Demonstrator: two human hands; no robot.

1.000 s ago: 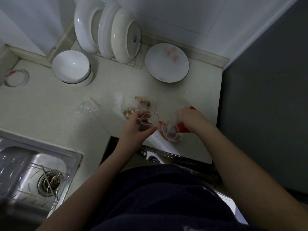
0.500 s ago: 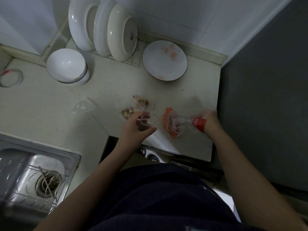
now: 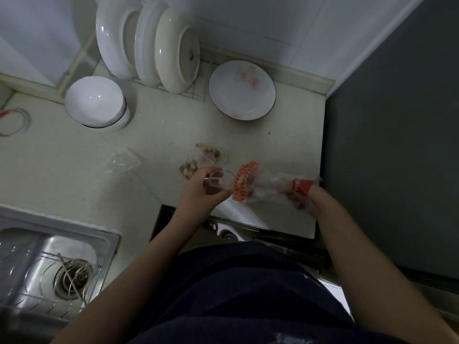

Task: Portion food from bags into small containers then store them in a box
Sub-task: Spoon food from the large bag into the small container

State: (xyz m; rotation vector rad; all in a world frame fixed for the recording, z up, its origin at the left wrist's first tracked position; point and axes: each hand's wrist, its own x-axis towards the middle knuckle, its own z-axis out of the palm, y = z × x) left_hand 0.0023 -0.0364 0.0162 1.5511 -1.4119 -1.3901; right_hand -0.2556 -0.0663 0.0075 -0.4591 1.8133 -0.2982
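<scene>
One steel sink [image 3: 49, 256]: at 8 o'clock of my left hand [image 3: 198, 192].
Empty pouch [image 3: 123, 161]: flat on the counter [image 3: 74, 170], at 9 o'clock of that hand.
Filled pouches [image 3: 190, 168]: two, nuts inside, at 12 o'clock, just beside my knuckles.
Left hand: fingers curled round a small clear pouch [image 3: 219, 182].
Food bag [image 3: 244, 182]: orange-edged mouth just beside that pouch, at its 3 o'clock.
Right hand [image 3: 308, 202]: fingers pinching the bag's red-labelled end.

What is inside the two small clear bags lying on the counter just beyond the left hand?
The farther bag and the nearer bag each hold mixed pale and brown pieces, probably nuts. The left hand covers part of the nearer bag, so its full content is not visible.
</scene>
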